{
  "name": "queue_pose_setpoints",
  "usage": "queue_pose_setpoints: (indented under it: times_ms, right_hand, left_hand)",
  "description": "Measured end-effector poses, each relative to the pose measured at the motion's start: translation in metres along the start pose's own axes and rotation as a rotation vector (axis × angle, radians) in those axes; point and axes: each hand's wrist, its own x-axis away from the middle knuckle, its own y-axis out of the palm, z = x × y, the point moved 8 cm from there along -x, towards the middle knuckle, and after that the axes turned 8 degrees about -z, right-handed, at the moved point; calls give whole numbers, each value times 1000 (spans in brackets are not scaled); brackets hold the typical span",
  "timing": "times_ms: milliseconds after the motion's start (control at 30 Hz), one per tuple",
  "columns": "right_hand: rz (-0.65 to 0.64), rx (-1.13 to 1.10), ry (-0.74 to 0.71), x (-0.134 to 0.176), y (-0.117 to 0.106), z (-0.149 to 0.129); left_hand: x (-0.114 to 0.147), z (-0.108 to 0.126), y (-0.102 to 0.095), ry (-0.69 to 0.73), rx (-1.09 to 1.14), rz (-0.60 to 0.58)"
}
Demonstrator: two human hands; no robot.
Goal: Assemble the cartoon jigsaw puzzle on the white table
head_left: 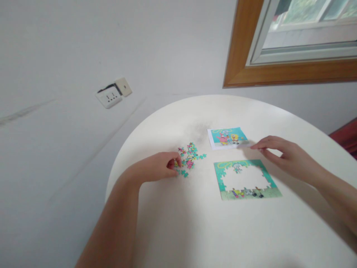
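Observation:
On the round white table lies a partly assembled jigsaw puzzle (pixel 267 175), its cartoon border joined around a bare middle. A cartoon figure's head hangs in from its top edge. Behind it is the picture card (pixel 227 137), printed with a pink and a yellow cartoon figure. My right hand (pixel 284 156) pinches the card's near right corner between thumb and fingers. To the left, loose puzzle pieces (pixel 191 150) lie in a small heap. My left hand (pixel 158 165) reaches in at the heap's left side, fingers curled and thumb apart from the index finger, touching the pieces.
The white table (pixel 195 227) has a curved far edge close to the wall. A loose wall socket (pixel 110 96) sits at the left. At the upper right is a wood-framed window (pixel 245 44), with red fabric (pixel 346 137) below it at the right edge.

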Motion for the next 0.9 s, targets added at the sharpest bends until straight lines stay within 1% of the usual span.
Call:
queue_pose_setpoints:
  times_ms: [167, 433, 500, 567, 600, 633, 667, 800, 833, 900]
  right_hand:
    - [-2, -1, -2, 0, 0, 0]
    - [26, 4, -34, 1, -1, 2]
    - [36, 3, -48, 1, -2, 3]
    - [42, 8, -62, 0, -2, 3]
    - [43, 11, -66, 0, -2, 2]
    - [42, 14, -65, 0, -2, 2]
    - [42, 15, -65, 0, -2, 1]
    - [47, 7, -66, 0, -3, -1]
    - [46, 4, -60, 1, -3, -1]
    - [40, -3, -48, 1, -2, 0]
  left_hand:
    - [-3, 12, 3, 40, -28, -3]
    - [-5, 9, 2, 70, -20, 26]
    - [-6, 9, -4, 89, 10, 108]
    - [-6, 10, -12, 109, 26, 233]
    - [-6, 11, -15, 116, 26, 278]
    - [-7, 12, -15, 120, 22, 299]
    - [-8, 14, -14, 124, 17, 295]
    - [-11, 19, -5, 145, 10, 192]
    - [-11, 19, -5, 144, 13, 191]
    - [-10, 18, -10, 126, 10, 236]
